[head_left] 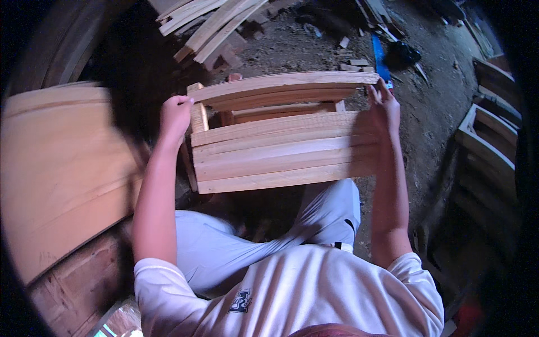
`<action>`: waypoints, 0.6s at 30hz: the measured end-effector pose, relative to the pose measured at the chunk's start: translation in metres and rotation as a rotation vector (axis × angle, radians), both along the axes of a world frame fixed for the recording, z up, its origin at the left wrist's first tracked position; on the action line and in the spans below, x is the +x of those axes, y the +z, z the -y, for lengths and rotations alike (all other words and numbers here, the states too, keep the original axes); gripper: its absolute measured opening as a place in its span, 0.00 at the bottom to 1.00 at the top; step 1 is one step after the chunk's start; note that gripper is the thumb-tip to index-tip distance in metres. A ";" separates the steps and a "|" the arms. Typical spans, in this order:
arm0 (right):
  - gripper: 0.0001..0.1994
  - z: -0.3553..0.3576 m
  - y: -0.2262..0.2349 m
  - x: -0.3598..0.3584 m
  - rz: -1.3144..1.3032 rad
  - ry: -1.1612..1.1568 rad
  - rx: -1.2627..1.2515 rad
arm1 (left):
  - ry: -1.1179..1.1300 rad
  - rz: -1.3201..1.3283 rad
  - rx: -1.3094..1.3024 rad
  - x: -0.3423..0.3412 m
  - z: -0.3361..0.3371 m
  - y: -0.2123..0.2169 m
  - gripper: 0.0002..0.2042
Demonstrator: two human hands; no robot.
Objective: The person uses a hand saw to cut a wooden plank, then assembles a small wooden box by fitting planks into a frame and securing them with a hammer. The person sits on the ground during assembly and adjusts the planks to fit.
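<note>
Taking the clock from the middle of our view, we have the slatted wooden frame (286,151) just above centre, with the loose-looking wooden slat (292,82) along its far edge toward twelve. Our left hand (176,117), at ten, pinches one end of the slat with narrowed fingers; our right hand (384,108), at two, has its fingers closed on the other end.

Our right forearm hides the frame's right end, and our legs (264,241) sit close at six, partly under the near side. A broad tan panel (62,174) fills nine, crowding our left arm. At eleven we see stacked planks (219,25); near one, small offcuts (356,63) on the dirt floor (314,45). Between one and two lie a blue strip (379,53) and a dark bundle (405,53), while other wooden frames (477,126) stand at three.
</note>
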State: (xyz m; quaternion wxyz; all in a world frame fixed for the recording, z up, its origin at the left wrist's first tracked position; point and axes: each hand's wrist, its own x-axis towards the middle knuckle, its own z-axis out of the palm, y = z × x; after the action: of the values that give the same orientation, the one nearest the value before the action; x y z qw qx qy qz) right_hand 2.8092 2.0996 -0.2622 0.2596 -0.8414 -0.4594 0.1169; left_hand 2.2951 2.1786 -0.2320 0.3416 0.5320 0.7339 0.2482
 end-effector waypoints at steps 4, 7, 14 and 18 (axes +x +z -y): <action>0.28 0.002 0.000 0.000 0.041 0.044 -0.008 | 0.088 0.186 0.017 -0.010 -0.002 -0.017 0.12; 0.31 0.000 -0.001 0.002 0.027 0.045 -0.047 | 0.070 0.140 0.013 -0.007 0.000 -0.013 0.12; 0.33 -0.001 -0.008 0.003 0.058 0.048 -0.011 | 0.072 -0.009 0.094 -0.001 0.004 -0.015 0.12; 0.33 0.000 -0.007 0.005 0.058 0.052 -0.048 | 0.035 -0.121 0.097 0.002 0.005 -0.011 0.14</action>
State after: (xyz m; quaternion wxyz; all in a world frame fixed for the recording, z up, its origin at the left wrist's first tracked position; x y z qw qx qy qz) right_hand 2.8143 2.1000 -0.2687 0.2228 -0.8383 -0.4853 0.1103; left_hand 2.2973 2.1739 -0.2431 0.2660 0.5492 0.7496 0.2565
